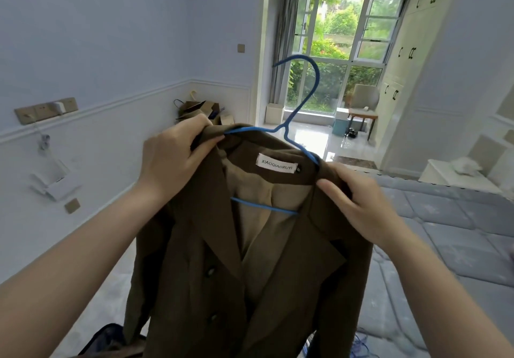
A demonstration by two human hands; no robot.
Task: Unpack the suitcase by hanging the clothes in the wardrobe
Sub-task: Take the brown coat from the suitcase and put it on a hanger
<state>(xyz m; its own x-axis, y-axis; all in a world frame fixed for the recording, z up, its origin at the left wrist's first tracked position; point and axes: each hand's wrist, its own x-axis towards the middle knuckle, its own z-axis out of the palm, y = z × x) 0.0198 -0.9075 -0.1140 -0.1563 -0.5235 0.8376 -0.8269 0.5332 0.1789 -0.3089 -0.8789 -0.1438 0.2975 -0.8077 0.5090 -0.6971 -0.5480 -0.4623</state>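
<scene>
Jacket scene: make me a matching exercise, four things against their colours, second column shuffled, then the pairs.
Things:
1. jacket
2. hanger
3. collar label
4. jacket lining

Colours:
A. white
B. tan
C. dark brown
D. blue

Pairs: 1-C, 2-D, 3-A, 4-B

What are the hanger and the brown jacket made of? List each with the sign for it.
Blue hanger: thin rod bent into shape, likely coated wire; matte, even blue surface.
Brown jacket: matte woven suiting cloth, it seems; crisp lapels, soft folds. Its tan lining looks smoother, with a slight sheen.
</scene>
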